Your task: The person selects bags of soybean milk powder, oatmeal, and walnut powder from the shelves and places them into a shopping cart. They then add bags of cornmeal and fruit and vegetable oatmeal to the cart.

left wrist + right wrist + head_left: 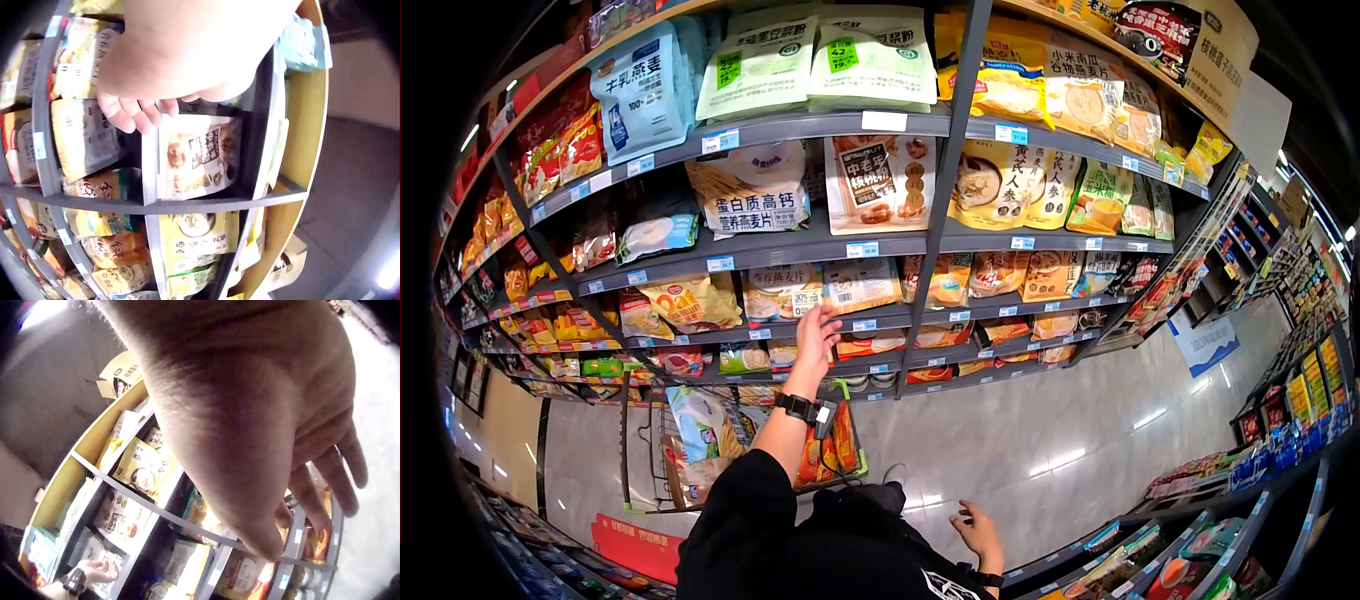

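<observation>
My left hand (814,345), fingers loosely bent and holding nothing, is raised before the shelves, just below a white-and-orange packet (860,285). In the left wrist view this hand (181,56) overlaps a shelf edge, between that packet (84,137) and a brown-and-white pouch (199,156); whether it touches the shelf, I cannot tell. The same pouch (880,185) stands one shelf higher in the head view. My right hand (978,535) hangs low by my side, away from the shelves, its fingers relaxed and empty. It fills much of the right wrist view, the hand (250,425) with its fingers spread.
Shelves of bagged foods (770,185) curve across the front. A shopping cart (862,430) with several bags stands at my lower left, beside my legs. More shelving (1200,550) is behind at the lower right, and grey floor (1040,420) lies between. A blue-and-white sign (1203,345) is at the right.
</observation>
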The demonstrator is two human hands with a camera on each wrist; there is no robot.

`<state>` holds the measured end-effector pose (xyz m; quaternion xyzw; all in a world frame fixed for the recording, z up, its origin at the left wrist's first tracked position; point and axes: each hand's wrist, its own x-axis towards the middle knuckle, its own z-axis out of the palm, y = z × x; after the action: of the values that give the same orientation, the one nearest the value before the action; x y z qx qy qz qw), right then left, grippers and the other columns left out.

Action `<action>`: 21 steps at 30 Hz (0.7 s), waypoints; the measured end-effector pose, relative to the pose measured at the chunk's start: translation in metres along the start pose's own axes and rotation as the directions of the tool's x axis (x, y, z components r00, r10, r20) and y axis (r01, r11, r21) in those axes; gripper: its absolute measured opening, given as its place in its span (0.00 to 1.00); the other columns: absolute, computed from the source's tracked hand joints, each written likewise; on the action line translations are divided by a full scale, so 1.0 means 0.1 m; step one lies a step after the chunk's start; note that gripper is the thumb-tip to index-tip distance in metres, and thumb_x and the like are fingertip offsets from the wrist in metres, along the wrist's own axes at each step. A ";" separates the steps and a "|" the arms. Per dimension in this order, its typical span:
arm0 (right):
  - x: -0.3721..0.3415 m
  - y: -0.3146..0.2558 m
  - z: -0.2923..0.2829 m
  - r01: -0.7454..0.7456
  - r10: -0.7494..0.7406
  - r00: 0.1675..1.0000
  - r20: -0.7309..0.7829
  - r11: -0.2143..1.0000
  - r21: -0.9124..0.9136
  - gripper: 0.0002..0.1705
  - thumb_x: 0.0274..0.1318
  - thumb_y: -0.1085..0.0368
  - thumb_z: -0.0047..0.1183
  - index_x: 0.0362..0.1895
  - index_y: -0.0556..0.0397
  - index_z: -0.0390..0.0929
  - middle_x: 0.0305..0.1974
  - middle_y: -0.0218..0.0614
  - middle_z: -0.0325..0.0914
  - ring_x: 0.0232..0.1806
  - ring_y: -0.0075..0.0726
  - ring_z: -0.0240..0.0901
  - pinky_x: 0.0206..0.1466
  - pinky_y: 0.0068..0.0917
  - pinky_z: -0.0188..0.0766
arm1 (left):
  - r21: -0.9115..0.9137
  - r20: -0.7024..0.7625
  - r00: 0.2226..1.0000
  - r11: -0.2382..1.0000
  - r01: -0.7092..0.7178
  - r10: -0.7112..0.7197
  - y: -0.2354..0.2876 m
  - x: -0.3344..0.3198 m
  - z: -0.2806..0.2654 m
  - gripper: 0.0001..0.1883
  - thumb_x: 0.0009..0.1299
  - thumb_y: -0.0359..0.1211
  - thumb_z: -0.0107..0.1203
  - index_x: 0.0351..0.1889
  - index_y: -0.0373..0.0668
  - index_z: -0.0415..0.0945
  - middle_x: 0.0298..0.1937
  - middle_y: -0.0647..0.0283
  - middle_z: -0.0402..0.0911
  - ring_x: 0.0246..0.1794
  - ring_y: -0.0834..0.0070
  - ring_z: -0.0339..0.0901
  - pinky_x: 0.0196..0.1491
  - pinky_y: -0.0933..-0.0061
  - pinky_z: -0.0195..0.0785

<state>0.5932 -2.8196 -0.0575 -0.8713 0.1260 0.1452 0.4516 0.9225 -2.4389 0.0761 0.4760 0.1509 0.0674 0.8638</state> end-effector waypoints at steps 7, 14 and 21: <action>0.60 -0.11 -0.43 -0.049 0.055 0.998 0.044 0.992 -0.116 0.33 0.56 0.51 0.63 0.64 0.49 0.73 0.52 0.50 0.82 0.47 0.53 0.82 0.50 0.41 0.78 | 0.466 0.061 0.807 0.698 -0.544 0.588 0.61 1.19 0.87 0.32 0.76 0.46 0.53 0.70 0.36 0.59 0.65 0.50 0.72 0.67 0.64 0.68 0.65 0.65 0.61; 1.48 -0.57 -0.99 0.016 -0.001 0.997 0.072 0.978 -0.210 0.32 0.59 0.53 0.62 0.65 0.50 0.72 0.52 0.50 0.82 0.47 0.50 0.82 0.51 0.38 0.78 | 0.644 0.060 0.654 0.471 -0.602 0.754 0.92 2.66 1.17 0.30 0.69 0.45 0.63 0.57 0.28 0.73 0.54 0.47 0.82 0.52 0.63 0.79 0.56 0.66 0.68; 2.23 -0.73 -1.16 0.063 -0.046 0.995 0.094 0.981 -0.186 0.31 0.59 0.53 0.62 0.64 0.50 0.73 0.51 0.49 0.83 0.46 0.50 0.83 0.50 0.39 0.78 | 0.569 -0.049 0.611 0.525 -0.633 0.790 0.78 2.15 1.40 0.18 0.73 0.41 0.59 0.36 0.32 0.77 0.22 0.58 0.76 0.25 0.77 0.64 0.32 0.68 0.63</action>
<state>0.8418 -2.8942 -0.0206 -0.9059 0.0676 0.1827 0.3761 1.1733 -2.4537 0.1699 0.6839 0.0817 0.4492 0.5691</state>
